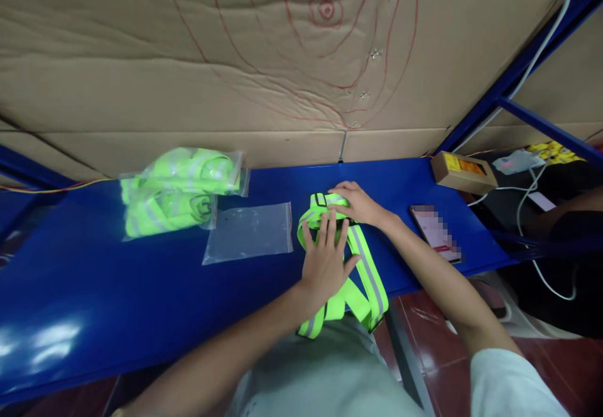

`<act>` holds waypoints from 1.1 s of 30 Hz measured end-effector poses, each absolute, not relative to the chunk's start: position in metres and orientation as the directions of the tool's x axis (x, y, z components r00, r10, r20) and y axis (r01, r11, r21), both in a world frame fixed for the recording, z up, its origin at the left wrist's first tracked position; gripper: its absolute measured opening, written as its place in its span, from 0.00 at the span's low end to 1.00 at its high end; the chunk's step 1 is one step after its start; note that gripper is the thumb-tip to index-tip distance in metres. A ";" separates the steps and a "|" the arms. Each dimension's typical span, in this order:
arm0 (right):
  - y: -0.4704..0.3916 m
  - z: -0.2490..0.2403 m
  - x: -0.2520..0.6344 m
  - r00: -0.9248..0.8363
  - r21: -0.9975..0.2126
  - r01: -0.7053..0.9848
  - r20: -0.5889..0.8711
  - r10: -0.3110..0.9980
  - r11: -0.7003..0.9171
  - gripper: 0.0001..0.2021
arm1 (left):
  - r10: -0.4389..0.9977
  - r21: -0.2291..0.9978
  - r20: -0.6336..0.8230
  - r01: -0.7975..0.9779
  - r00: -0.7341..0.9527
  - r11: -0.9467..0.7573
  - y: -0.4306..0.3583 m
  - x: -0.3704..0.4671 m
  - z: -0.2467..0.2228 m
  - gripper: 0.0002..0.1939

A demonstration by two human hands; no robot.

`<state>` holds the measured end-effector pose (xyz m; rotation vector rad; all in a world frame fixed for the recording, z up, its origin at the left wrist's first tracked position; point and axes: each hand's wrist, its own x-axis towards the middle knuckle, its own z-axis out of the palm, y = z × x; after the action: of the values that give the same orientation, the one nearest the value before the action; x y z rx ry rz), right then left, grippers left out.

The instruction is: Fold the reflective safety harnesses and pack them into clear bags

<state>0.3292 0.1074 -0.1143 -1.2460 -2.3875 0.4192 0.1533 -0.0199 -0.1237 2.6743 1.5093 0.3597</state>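
A neon-green reflective strap vest (368, 266) with grey stripes and black buckles lies partly bundled at the table's front. Its lower loops hang over the edge by my lap. My left hand (325, 260) rests flat on the bundle, fingers spread. At the bundle's far side, my right hand (360, 206) has the folded strap between thumb and fingers; part of that grip is hidden. Left of the vest lies a flat, clear zip bag (249, 233) with nothing visible inside. Farther left, more green vests (181, 181) are piled in clear bags.
The blue table (155, 297) runs below a cardboard wall (235, 90) with red drawn lines. On the right are a phone (434, 232), a small cardboard box (464, 172) and white cables (522, 216). Someone's arm (565, 210) shows at the far right.
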 end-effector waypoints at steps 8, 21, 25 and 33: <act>0.142 -0.106 0.351 -0.413 -0.656 0.697 -0.035 0.910 0.291 0.15 | 0.810 0.214 0.151 0.781 0.567 -0.587 0.034 0.159 -0.146 0.40; 0.191 -0.082 0.363 -0.271 -0.710 0.694 -0.414 0.869 -0.122 0.16 | 0.601 0.041 0.315 0.622 0.734 -0.782 0.097 0.153 -0.120 0.23; 0.180 -0.085 0.358 -0.182 -0.728 0.661 -0.390 0.903 -0.181 0.17 | 0.571 0.120 0.288 0.562 0.769 -0.818 0.081 0.143 -0.127 0.27; 0.182 -0.089 0.358 0.028 -0.793 0.580 -0.211 0.977 -0.188 0.13 | 0.852 0.330 0.231 0.786 0.470 -0.523 0.053 0.154 -0.100 0.26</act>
<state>0.3581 0.1821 -0.0888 -1.8120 -1.5783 1.0387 0.1540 0.0531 -0.1002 2.5371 1.4291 0.5525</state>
